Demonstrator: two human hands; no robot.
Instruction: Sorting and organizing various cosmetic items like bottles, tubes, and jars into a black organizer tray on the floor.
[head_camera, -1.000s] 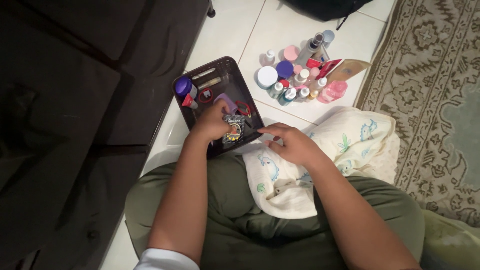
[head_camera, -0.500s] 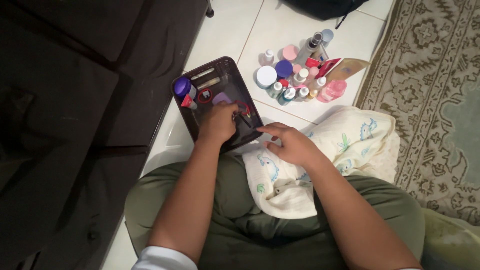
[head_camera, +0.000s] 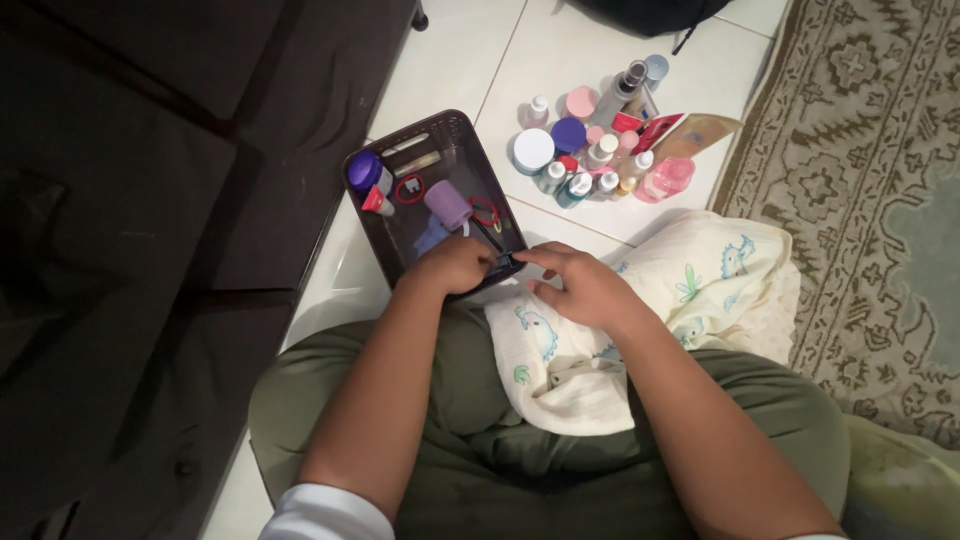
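A dark brown plastic basket (head_camera: 398, 140) stands on the white tile floor in front of my knees. In it lie a purple roll (head_camera: 447, 203), a purple-lidded jar (head_camera: 365, 172), a red-tipped tube (head_camera: 378, 203) and red rings (head_camera: 484, 211). My left hand (head_camera: 455, 265) is curled at the basket's near edge, closed on a thin dark stick (head_camera: 487, 236) that slants up into the basket. My right hand (head_camera: 585, 290) rests on a cream printed cloth (head_camera: 700, 285), fingers apart, its index fingertip at the stick's near end.
Several small bottles and jars (head_camera: 590, 160) stand clustered on the tiles beyond the basket, among them a pink bottle (head_camera: 665, 178). A patterned rug (head_camera: 860, 200) lies to the right, a dark sofa (head_camera: 150, 200) to the left. My legs in green trousers (head_camera: 480, 440) fill the foreground.
My left hand has drawn back from the basket's middle to its near edge. My right hand has stayed on the cloth, edging closer to the left one.
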